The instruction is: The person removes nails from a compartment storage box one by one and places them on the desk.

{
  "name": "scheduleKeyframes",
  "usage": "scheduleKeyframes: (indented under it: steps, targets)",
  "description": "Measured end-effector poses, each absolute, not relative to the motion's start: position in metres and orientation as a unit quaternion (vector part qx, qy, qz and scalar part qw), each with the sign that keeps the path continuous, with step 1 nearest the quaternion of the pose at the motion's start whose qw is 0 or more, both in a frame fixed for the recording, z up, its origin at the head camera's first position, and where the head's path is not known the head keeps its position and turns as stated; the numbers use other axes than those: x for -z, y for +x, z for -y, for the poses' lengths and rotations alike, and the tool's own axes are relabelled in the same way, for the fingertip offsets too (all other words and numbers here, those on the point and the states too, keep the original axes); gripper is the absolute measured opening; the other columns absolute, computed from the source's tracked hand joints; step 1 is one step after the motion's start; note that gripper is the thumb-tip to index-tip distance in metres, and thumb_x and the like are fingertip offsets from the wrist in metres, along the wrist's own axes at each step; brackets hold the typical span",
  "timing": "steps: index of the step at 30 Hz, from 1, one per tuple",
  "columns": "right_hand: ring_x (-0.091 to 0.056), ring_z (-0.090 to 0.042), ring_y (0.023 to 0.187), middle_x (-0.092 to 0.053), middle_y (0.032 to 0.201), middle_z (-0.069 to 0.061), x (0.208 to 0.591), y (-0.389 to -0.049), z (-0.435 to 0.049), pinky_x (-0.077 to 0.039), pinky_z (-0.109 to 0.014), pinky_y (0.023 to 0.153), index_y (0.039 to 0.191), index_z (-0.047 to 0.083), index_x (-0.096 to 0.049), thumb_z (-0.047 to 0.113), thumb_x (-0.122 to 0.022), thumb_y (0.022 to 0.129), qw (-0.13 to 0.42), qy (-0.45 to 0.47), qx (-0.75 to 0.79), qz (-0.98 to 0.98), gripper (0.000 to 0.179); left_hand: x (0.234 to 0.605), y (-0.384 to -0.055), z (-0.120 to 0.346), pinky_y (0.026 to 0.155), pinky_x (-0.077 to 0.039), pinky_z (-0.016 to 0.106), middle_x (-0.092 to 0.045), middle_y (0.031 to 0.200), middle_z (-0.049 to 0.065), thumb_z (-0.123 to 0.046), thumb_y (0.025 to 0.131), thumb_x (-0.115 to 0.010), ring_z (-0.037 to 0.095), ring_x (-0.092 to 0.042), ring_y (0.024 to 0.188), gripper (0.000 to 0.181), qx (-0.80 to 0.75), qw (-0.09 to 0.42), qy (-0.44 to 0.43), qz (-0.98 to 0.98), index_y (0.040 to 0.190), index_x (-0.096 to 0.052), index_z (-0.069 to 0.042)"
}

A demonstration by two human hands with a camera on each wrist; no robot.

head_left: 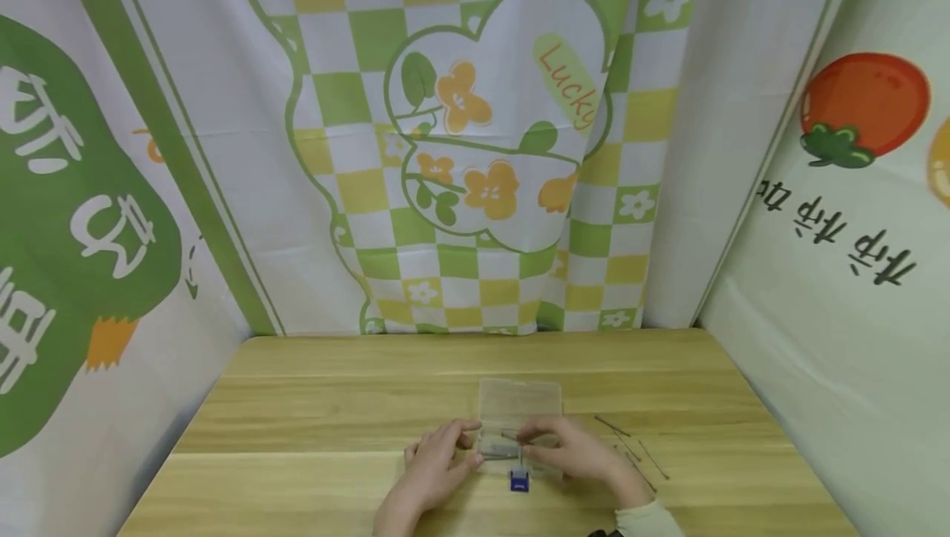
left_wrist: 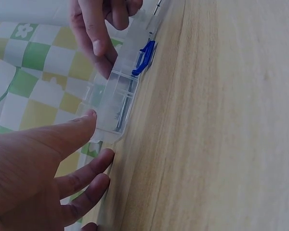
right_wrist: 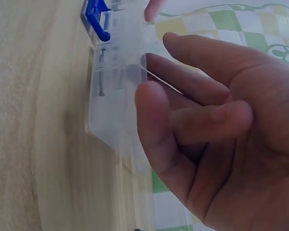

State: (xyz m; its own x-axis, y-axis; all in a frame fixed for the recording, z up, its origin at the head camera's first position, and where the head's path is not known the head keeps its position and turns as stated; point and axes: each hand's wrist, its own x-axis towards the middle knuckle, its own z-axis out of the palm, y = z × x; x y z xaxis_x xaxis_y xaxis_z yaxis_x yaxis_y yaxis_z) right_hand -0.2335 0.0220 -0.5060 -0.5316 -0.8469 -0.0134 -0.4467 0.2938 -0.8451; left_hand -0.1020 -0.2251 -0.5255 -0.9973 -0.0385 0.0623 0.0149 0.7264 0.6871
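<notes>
Left hand [head_left: 438, 461], fingers spread, at clear box's [right_wrist: 103, 118] left end, likely steadying it. Right hand [head_left: 567, 448] over box; whether pinching, cannot tell. Nails [head_left: 654, 460] lie right, presumably handy.

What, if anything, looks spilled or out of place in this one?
Several loose nails lie at mixed angles on the table, right of the open clear box. They look stray because similar ones sit inside it; whether they spilled, I can't tell.
</notes>
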Motion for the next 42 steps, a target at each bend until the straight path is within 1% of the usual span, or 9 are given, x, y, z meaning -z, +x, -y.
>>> scheduleKeyframes:
  steps: [3, 5, 7, 10, 17, 23, 33, 39, 42]
  targets:
    - [-0.072, -0.031, 0.095, -0.072, 0.126, -0.017, 0.506, -0.231, -0.021, -0.061, -0.042, 0.072, 0.127, 0.002, -0.071, 0.022, -0.069, 0.103, 0.218, -0.431, 0.401, -0.779, 0.031, 0.526, -0.102, 0.226, 0.098, -0.030, 0.069, -0.067, 0.120, -0.003, -0.040, 0.102, -0.069, 0.021, -0.055, 0.105, 0.048, 0.373, 0.037, 0.006, 0.927, 0.145, -0.058, -0.020]
    - [-0.069, -0.035, 0.112, -0.073, 0.125, -0.015, 0.505, -0.230, -0.020, -0.059, -0.051, 0.088, 0.127, 0.002, -0.071, 0.022, -0.069, 0.103, 0.199, -0.444, 0.390, -0.782, 0.031, 0.526, -0.102, 0.226, 0.098, -0.029, 0.069, -0.067, 0.120, -0.004, -0.041, 0.102, -0.069, 0.021, -0.055, 0.105, 0.048, 0.372, 0.036, 0.007, 0.927, 0.145, -0.058, -0.021]
    - [-0.068, -0.036, 0.116, -0.074, 0.124, -0.013, 0.505, -0.229, -0.019, -0.053, -0.057, 0.098, 0.127, 0.002, -0.072, 0.023, -0.069, 0.103, 0.186, -0.451, 0.380, -0.786, 0.032, 0.526, -0.102, 0.226, 0.099, -0.029, 0.070, -0.066, 0.120, -0.004, -0.041, 0.101, -0.070, 0.021, -0.055, 0.105, 0.048, 0.373, 0.032, 0.008, 0.927, 0.144, -0.058, -0.022]
    - [-0.068, -0.037, 0.116, -0.074, 0.123, -0.014, 0.506, -0.228, -0.018, -0.052, -0.060, 0.099, 0.126, 0.001, -0.072, 0.022, -0.069, 0.103, 0.175, -0.455, 0.377, -0.788, 0.031, 0.526, -0.101, 0.227, 0.100, -0.029, 0.070, -0.066, 0.120, -0.005, -0.042, 0.101, -0.070, 0.020, -0.055, 0.105, 0.048, 0.374, 0.028, 0.010, 0.927, 0.144, -0.058, -0.023]
    - [-0.066, -0.039, 0.121, -0.073, 0.127, -0.014, 0.510, -0.226, -0.015, -0.050, -0.059, 0.103, 0.127, 0.000, -0.071, 0.022, -0.072, 0.101, 0.156, -0.463, 0.355, -0.797, 0.034, 0.528, -0.100, 0.227, 0.098, -0.029, 0.069, -0.067, 0.119, -0.005, -0.041, 0.101, -0.070, 0.021, -0.055, 0.104, 0.047, 0.370, 0.031, 0.009, 0.929, 0.144, -0.058, -0.025]
    - [-0.064, -0.041, 0.123, -0.073, 0.127, -0.014, 0.511, -0.222, -0.012, -0.046, -0.064, 0.105, 0.126, 0.002, -0.072, 0.022, -0.076, 0.097, 0.151, -0.447, 0.334, -0.816, 0.035, 0.527, -0.098, 0.227, 0.101, -0.029, 0.069, -0.067, 0.119, -0.005, -0.041, 0.100, -0.071, 0.023, -0.056, 0.107, 0.049, 0.371, 0.036, 0.008, 0.928, 0.144, -0.058, -0.024]
    - [-0.065, -0.038, 0.121, -0.074, 0.124, -0.011, 0.509, -0.218, -0.012, -0.047, -0.064, 0.103, 0.122, 0.004, -0.074, 0.021, -0.075, 0.097, 0.160, -0.447, 0.329, -0.816, 0.030, 0.529, -0.097, 0.227, 0.098, -0.029, 0.069, -0.066, 0.118, -0.005, -0.041, 0.102, -0.070, 0.021, -0.055, 0.106, 0.046, 0.377, 0.029, 0.006, 0.926, 0.144, -0.058, -0.025]
    - [-0.065, -0.041, 0.119, -0.074, 0.123, -0.013, 0.507, -0.220, -0.012, -0.048, -0.064, 0.101, 0.121, 0.003, -0.075, 0.020, -0.075, 0.097, 0.158, -0.455, 0.329, -0.813, 0.030, 0.529, -0.100, 0.227, 0.099, -0.029, 0.071, -0.067, 0.119, -0.006, -0.042, 0.101, -0.070, 0.021, -0.055, 0.105, 0.047, 0.372, 0.038, 0.003, 0.927, 0.144, -0.058, -0.025]
    - [-0.066, -0.040, 0.117, -0.074, 0.123, -0.013, 0.508, -0.221, -0.012, -0.050, -0.063, 0.100, 0.120, 0.002, -0.075, 0.020, -0.074, 0.097, 0.155, -0.461, 0.323, -0.812, 0.029, 0.529, -0.101, 0.226, 0.098, -0.029, 0.072, -0.067, 0.118, -0.005, -0.040, 0.102, -0.070, 0.021, -0.055, 0.104, 0.046, 0.374, 0.046, -0.001, 0.926, 0.143, -0.059, -0.023]
